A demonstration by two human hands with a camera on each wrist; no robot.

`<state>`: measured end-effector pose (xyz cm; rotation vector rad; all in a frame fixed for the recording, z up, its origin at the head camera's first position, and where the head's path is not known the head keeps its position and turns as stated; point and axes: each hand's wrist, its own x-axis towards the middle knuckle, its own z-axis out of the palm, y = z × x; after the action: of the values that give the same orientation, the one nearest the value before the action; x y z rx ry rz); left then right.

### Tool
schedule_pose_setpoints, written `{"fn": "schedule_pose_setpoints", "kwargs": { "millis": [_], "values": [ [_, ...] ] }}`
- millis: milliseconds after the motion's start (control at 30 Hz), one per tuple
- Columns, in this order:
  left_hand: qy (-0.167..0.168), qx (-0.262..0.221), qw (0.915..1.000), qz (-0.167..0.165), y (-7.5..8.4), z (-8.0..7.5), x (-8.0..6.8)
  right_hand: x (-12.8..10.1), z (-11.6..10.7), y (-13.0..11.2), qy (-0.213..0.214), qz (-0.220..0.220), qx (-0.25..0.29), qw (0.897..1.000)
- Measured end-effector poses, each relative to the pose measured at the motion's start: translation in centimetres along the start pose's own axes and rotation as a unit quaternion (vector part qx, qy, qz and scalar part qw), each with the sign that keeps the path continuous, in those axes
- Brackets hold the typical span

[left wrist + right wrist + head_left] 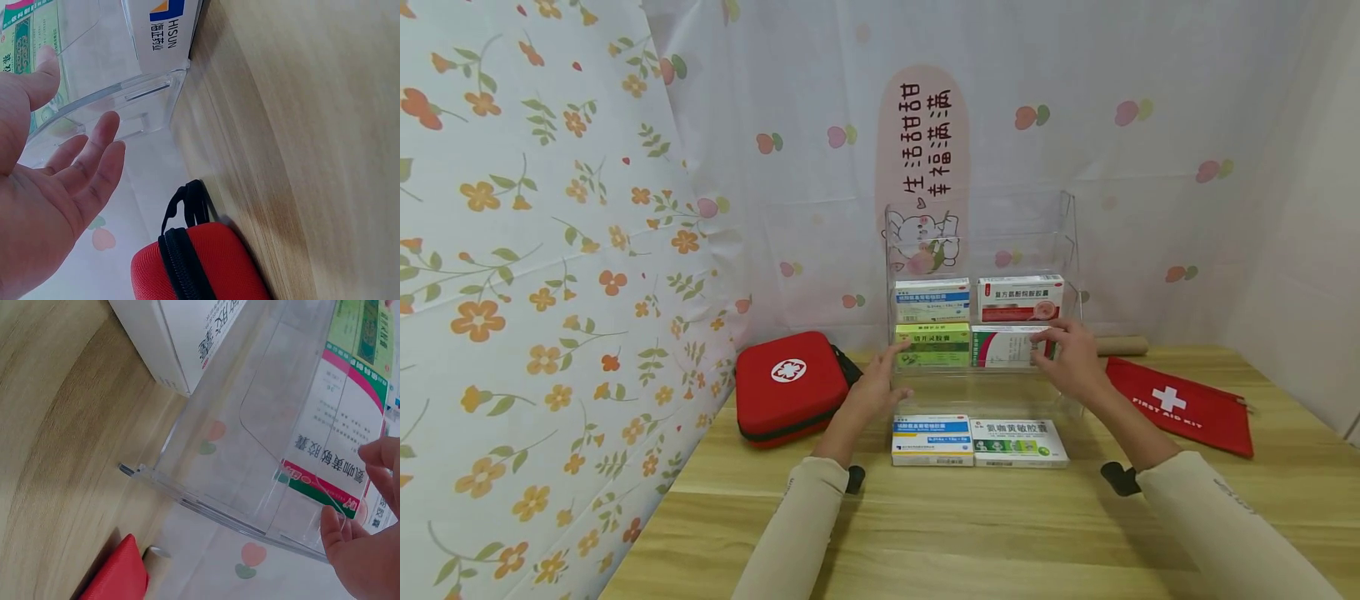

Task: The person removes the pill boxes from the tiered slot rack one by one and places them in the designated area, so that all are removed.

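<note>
A clear acrylic tiered stand [981, 387] holds medicine boxes. On its middle tier a green box [934, 346] stands left of a white capsule box [1003, 347] with a magenta-and-green end. My left hand [871, 390] is at the stand's left side, its raised finger by the green box's left edge; its other fingers spread loosely, holding nothing. My right hand [1072, 360] is at the white box's right end, thumb and forefinger apart, fingertips at its front and edge. Above are a blue-and-white box [932, 301] and a red-and-white box [1021, 298].
On the lowest tier lie a blue-and-white box [932, 442] and a white-and-green box [1018, 443]. A red first-aid case [790, 387] rests on the table left of the stand; a red first-aid pouch [1180, 408] and a brown roll [1122, 345] lie on the right. A printed curtain hangs behind.
</note>
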<state>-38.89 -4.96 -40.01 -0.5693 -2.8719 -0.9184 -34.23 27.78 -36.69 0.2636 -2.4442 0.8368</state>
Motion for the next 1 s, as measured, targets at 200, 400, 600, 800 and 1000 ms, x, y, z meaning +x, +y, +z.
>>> {"fn": "schedule_pose_setpoints", "kwargs": {
  "millis": [200, 400, 600, 800, 1000],
  "values": [
    [0.001, -0.002, 1.0000, -0.002, 0.0, 0.0, 0.0, 0.3, -0.1, 0.2, -0.020, 0.020, -0.007, 1.000],
    [-0.001, 0.000, 1.0000, -0.004, 0.0, 0.1, 0.0, 0.6, 0.0, 1.0, -0.038, 0.018, 0.006, 0.999],
    [0.003, -0.001, 1.0000, 0.003, -0.1, 0.1, 0.0, 0.8, 0.2, 1.3, -0.040, 0.005, 0.015, 0.999],
    [0.004, 0.001, 1.0000, 0.005, -0.1, 0.1, 0.0, 0.6, 0.0, 1.1, -0.040, 0.010, 0.019, 0.999],
    [0.002, -0.007, 1.0000, -0.004, 0.0, 0.2, 0.1, 0.7, -0.3, 0.7, -0.013, 0.003, 0.018, 1.000]
  ]
}}
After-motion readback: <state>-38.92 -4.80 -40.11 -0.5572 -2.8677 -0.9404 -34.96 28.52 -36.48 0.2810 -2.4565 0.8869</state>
